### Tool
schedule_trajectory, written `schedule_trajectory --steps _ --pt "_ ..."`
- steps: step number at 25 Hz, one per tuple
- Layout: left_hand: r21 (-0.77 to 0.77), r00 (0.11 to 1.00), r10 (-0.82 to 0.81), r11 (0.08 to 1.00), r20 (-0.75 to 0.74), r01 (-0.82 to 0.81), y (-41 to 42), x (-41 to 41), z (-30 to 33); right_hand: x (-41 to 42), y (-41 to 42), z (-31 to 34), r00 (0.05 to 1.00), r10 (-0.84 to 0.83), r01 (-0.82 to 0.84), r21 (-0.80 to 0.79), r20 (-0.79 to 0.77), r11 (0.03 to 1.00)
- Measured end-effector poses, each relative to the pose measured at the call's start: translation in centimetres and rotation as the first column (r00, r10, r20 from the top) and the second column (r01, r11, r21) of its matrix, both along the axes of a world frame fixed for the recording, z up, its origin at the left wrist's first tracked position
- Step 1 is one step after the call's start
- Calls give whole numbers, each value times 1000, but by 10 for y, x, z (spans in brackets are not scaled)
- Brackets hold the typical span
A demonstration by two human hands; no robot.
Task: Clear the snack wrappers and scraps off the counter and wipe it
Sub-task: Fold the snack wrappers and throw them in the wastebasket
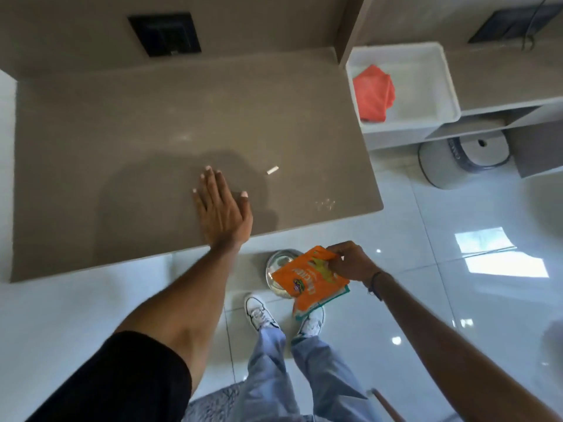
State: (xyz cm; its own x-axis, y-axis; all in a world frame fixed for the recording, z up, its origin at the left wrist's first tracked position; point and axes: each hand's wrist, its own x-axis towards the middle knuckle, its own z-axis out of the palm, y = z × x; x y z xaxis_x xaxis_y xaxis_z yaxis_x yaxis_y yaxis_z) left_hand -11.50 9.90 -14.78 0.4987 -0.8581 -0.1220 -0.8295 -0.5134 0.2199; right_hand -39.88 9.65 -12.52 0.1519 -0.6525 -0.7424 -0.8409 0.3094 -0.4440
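Note:
My left hand [221, 205] lies flat and open on the brown counter [122, 132], near its front edge. My right hand [350, 261] is below the counter edge, shut on an orange snack wrapper [310, 280] with a teal-edged wrapper behind it. The wrappers hang over a round metal bin [278, 263] on the floor. A small white scrap [272, 170] lies on the counter to the right of my left hand. Pale crumbs [325, 204] sit near the counter's front right corner.
A white tray [438, 74] holding an orange-red cloth [374, 92] stands on a shelf to the right of the counter. A black socket panel [164, 33] is set in the back wall. A round grey device [466, 156] sits under the shelf. My feet stand beside the bin on glossy white tiles.

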Motion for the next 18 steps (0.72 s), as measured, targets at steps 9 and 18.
schedule_trajectory --steps 9,18 --pt "-45 974 -24 998 227 35 -5 3 -27 16 50 -167 945 -287 303 86 -156 949" --pt "-88 969 -31 995 246 54 -4 2 -24 23 50 -105 928 -343 370 -245 146 896"
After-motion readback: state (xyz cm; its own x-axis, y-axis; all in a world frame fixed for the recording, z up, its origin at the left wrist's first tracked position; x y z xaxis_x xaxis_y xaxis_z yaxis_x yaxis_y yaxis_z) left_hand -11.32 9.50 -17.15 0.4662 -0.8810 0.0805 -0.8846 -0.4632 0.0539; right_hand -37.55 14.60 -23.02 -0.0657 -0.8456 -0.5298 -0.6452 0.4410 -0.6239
